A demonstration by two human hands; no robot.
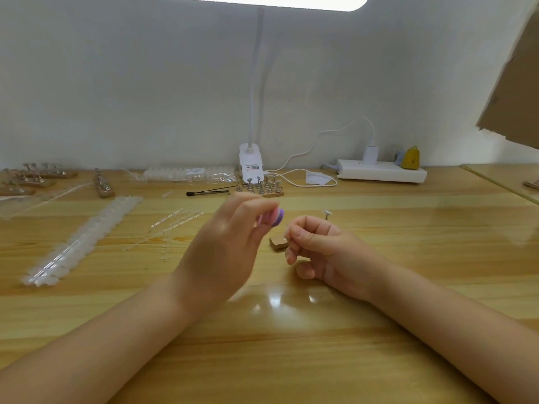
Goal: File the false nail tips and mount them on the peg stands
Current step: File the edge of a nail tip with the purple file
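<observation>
Here, nail file: a small purple file (278, 217) is pinched at the fingertips of the left hand (224, 252), raised above the worktop (291, 345); motion blur softens its outline.
Left fingers: curled and narrow, closed round the file; only its purple end is seen past them.
Right hand: the right hand (318, 249) is held just right of the file, apart from it, wrist low over the worktop.
Right fingers: curled in, thumb and forefinger pinched together; a false nail tip may be held there, but it is too small and clear to be made out.
Near stand: a wooden peg stand (278, 244) is partly hidden behind the right hand; one metal peg (326, 213) is seen upright above the knuckles.
Far stand: a second stand with many pegs (262, 185) is set further back, near the lamp base.
Nail tip stock: a long strip of clear nail tips (84, 237) is laid diagonally at left; a bagged batch (189, 173) is placed along the wall.
Loose sprues: thin clear sprue strips (175, 220) are scattered between the strip and the left hand.
Other stands: several more peg stands (32, 177) are grouped at far left, and one (104, 185) stands apart from them.
Brush: a dark-tipped brush (207, 193) is laid beside the far stand.
Lamp: a white clip lamp (251, 164) is fixed at the back edge, cable run to a white power strip (382, 170).
Right edge: a piece of brown cardboard (513, 83) is seen at upper right.
</observation>
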